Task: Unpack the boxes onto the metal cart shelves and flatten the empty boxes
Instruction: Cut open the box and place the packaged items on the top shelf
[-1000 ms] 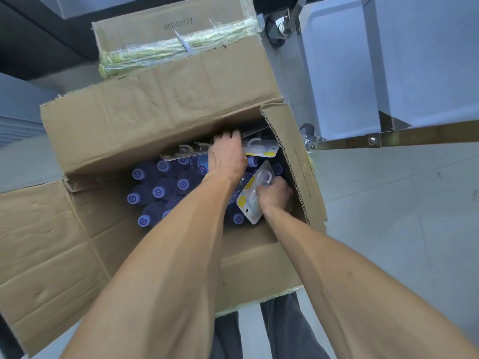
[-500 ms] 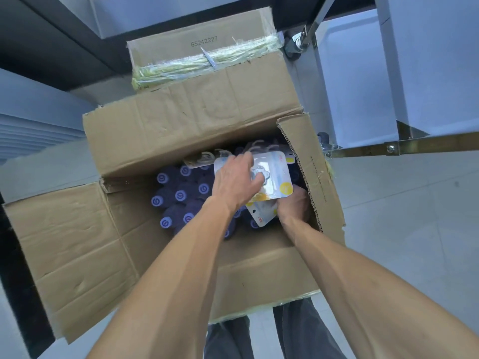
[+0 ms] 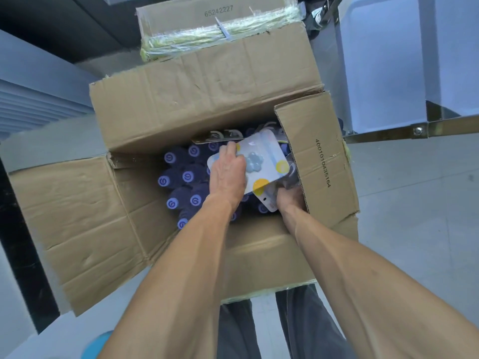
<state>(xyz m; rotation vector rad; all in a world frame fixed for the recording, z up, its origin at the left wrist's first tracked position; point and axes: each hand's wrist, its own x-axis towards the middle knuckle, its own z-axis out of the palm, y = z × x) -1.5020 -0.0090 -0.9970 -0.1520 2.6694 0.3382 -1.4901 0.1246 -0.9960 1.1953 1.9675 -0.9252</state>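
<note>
The open cardboard box (image 3: pixel 181 104) stands on the floor before you, dark bottles with blue caps (image 3: pixel 187 176) packed upright in its left part. Your left hand (image 3: pixel 228 174) pinches a white blister card (image 3: pixel 261 161) above the bottles. Your right hand (image 3: pixel 289 200), near the right flap, grips more cards

Brown box (image 3: pixel 202 107); white, yellow-dotted packet (image 3: pixel 269 161).

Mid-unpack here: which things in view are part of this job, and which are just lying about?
Job:
open box
blister packs, held by left hand and right hand
dark bottles
metal cart

Lying about:
taped box behind
blue object
</note>
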